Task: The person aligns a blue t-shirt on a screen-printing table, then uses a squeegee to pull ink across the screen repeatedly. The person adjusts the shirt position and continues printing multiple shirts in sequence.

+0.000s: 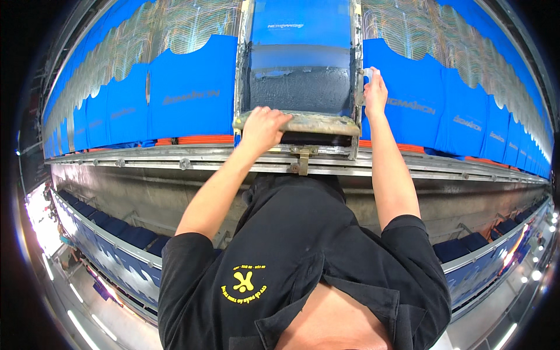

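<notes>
A screen printing frame [297, 123] lies over blue cut fabric at the middle of the long table. Dark ink coats the near part of its mesh [303, 90], and blue shows through the far part. My left hand [265, 129] is closed over the left part of the frame's worn near bar. At the frame's right side, my right hand [375, 93] closes around a small pale piece [368, 73] against the side rail. Its exact shape is partly hidden by the fingers.
Blue fabric panels [192, 87] with dark prints run along the table on both sides. A metal rail [233, 165] borders the near edge, with a bracket [303, 161] below the frame. Behind me, another long rack [111, 227] holds dark panels.
</notes>
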Action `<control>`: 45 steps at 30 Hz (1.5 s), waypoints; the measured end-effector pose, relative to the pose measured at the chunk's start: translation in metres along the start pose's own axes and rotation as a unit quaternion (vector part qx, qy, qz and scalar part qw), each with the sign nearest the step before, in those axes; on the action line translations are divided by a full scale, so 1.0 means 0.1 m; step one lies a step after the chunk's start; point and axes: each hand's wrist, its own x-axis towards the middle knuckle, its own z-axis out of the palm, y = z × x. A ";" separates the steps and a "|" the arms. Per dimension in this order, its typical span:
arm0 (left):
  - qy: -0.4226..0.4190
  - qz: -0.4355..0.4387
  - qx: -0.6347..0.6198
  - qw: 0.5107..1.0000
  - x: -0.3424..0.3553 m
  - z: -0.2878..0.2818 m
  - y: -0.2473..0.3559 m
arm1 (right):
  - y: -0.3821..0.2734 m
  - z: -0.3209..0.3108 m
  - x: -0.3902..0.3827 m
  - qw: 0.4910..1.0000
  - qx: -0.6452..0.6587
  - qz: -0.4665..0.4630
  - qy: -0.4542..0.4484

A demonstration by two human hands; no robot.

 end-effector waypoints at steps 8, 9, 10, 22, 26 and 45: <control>-0.003 0.010 0.045 0.999 1.26 -0.52 -0.50 | -0.15 0.00 -0.13 0.999 0.005 0.036 0.014; -0.011 0.004 0.037 0.999 1.42 -0.49 -0.63 | -0.15 -0.01 -0.11 0.999 0.001 0.033 0.005; -0.028 -0.005 0.040 0.999 1.54 -0.52 -0.69 | -0.15 0.00 -0.12 0.999 -0.003 0.033 0.005; -0.142 -0.117 0.074 0.980 1.61 -0.68 -1.26 | -1.01 0.42 -0.02 0.769 -0.412 -0.483 -0.077; -0.095 -0.157 0.085 0.979 1.59 -0.68 -1.10 | -0.90 0.79 0.19 0.600 -0.640 -0.449 -0.173; -0.053 -0.114 0.047 0.991 -0.13 -0.17 -0.22 | -0.15 -0.18 -1.56 0.689 -0.582 -0.402 -0.162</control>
